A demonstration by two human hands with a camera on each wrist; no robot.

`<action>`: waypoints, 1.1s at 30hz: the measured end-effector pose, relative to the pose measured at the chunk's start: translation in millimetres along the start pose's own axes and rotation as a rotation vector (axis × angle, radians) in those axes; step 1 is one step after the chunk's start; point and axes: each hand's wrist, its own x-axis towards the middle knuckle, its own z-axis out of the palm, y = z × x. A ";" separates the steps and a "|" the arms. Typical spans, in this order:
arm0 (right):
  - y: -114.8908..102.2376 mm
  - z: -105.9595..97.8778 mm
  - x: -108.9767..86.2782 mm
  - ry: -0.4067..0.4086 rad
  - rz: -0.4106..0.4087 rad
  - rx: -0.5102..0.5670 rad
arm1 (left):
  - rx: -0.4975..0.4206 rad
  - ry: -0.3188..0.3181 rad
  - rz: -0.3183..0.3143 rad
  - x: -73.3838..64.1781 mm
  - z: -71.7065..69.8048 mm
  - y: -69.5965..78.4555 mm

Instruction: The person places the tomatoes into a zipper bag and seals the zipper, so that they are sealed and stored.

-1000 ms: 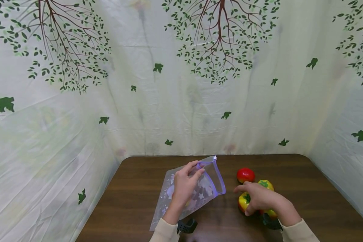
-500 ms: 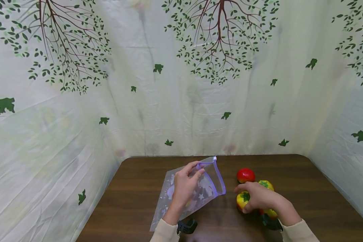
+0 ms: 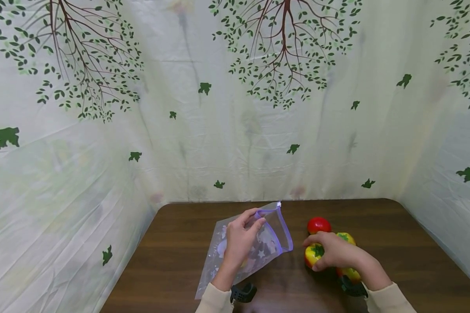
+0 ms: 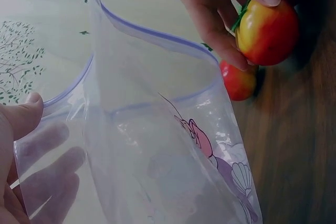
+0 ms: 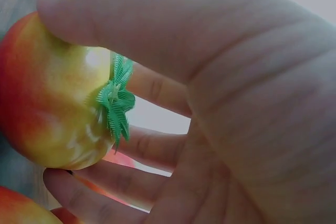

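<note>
My left hand (image 3: 240, 239) pinches the edge of a clear zip bag (image 4: 157, 140) with purple trim, thumb outside and fingers showing through the plastic. The bag's mouth gapes toward the right. My right hand (image 3: 334, 251) grips a red-and-yellow tomato (image 5: 58, 98) with a green leafy top, thumb on one side and fingers on the other. In the left wrist view the held tomato (image 4: 268, 32) is just beyond the bag's mouth. A redder tomato (image 3: 319, 224) sits behind it, and two more red-and-yellow ones, partly hidden, lie by my right hand.
The brown wooden table (image 3: 172, 243) ends at a pale curtain (image 3: 250, 130) printed with trees and leaves, which also hangs along both sides. Black straps (image 3: 243, 292) are on both wrists.
My right hand has closed in on the tomato and shifted it slightly left and up, away from the others. My left hand and the bag have stayed in place.
</note>
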 end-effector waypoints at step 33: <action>-7.1 -1.0 -0.2 0.166 0.006 -0.041 | -0.010 0.002 0.012 0.6 3.6 -0.2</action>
